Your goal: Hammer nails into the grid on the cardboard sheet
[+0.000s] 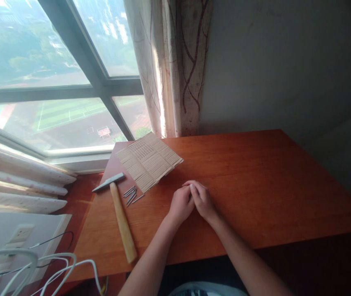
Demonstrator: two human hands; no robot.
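My left hand (181,204) and my right hand (202,200) rest together on the orange-brown wooden table (255,185), fingers folded over one another and touching, with nothing visible in them. To their left lies a hammer (118,205) with a pale wooden handle and a metal head. Several loose nails (132,195) lie beside the hammer head. Just beyond them a light wooden board (148,160) with a grid of small holes lies flat, a short way from my fingertips.
A large window (55,82) and a patterned curtain (175,65) stand behind the table's far left corner. A grey wall runs along the back. White cables (55,267) and a wall socket (21,233) sit low on the left, off the table edge.
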